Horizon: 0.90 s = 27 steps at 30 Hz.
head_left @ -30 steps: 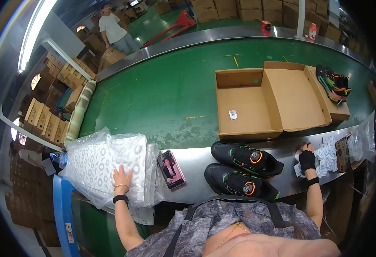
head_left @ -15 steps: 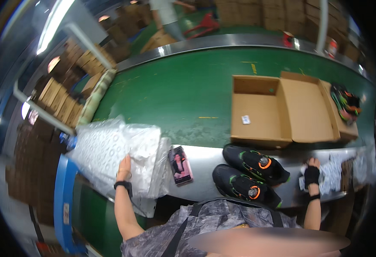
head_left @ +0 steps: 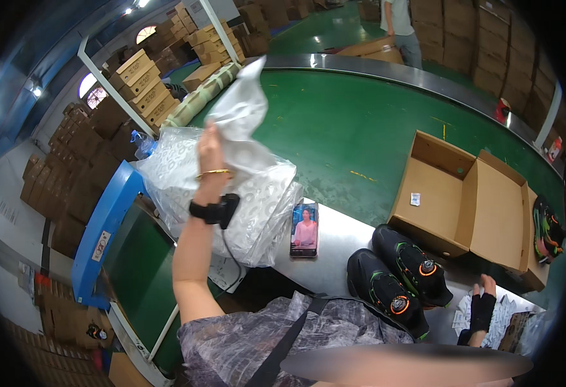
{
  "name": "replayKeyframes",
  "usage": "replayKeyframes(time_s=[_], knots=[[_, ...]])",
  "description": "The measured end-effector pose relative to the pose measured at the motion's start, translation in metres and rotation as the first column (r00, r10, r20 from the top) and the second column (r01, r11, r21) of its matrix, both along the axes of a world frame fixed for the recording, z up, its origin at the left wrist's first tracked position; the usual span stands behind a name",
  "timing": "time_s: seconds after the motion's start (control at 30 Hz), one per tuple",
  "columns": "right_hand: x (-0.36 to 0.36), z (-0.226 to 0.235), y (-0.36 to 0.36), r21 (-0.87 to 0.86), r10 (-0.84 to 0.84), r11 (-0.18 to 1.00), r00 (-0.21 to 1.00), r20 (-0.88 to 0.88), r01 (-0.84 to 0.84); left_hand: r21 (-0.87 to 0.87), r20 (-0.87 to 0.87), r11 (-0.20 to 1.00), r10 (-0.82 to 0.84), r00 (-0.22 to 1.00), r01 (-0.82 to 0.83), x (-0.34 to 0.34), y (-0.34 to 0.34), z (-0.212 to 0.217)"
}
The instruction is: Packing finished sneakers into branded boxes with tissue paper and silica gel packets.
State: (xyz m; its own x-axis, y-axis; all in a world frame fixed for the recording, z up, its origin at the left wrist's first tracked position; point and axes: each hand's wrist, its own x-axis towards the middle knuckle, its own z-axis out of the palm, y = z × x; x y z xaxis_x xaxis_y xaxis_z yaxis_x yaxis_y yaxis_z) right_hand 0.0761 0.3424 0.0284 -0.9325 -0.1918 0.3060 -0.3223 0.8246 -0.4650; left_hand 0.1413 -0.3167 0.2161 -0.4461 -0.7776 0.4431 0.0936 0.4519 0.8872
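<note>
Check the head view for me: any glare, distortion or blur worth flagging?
Head view: heavy fisheye, the conveyor belt rim bows and corners go black; ceiling lamps glare on its steel edge; the left hand lifting the white wrapping sheet is slightly soft; a blurred smear crosses the bottom edge; the black shoes are sharp.

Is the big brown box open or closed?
Open. The cardboard box has its lid flipped back, showing the inside.

Left hand (head_left: 209, 149) fingertips hidden behind raised tissue sheet (head_left: 244, 109) they pinch. Tissue paper stack (head_left: 257, 200) below grip partly covered by forearm. Right hand (head_left: 483, 303) fingers partly hidden by dark glove, grip unclear. Colourful shoes (head_left: 546, 229) beyond open cardboard box (head_left: 464, 200) lost in dark rim.
</note>
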Motion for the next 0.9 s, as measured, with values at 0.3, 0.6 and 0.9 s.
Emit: replayKeyframes(time_s=[0.3, 0.6, 0.9], knots=[[-0.015, 0.122, -0.174, -0.488, 0.535, 0.782, 0.819, 0.209, -0.387, 0.068, 0.031, 0.702, -0.712, 0.702, 0.709, -0.128, 0.209, -0.014], [-0.085, 0.097, -0.176, -0.658, 0.318, 0.741, 0.933, 0.167, -0.135, 0.007, -0.009, 0.344, -0.939, 0.344, 0.939, -0.177, 0.346, -0.016], [-0.200, -0.013, 0.044, -0.671, -0.298, 0.701, 0.954, 0.034, 0.243, -0.535, 0.660, 0.321, -0.418, 0.624, 0.781, -0.181, 0.270, -0.097]])
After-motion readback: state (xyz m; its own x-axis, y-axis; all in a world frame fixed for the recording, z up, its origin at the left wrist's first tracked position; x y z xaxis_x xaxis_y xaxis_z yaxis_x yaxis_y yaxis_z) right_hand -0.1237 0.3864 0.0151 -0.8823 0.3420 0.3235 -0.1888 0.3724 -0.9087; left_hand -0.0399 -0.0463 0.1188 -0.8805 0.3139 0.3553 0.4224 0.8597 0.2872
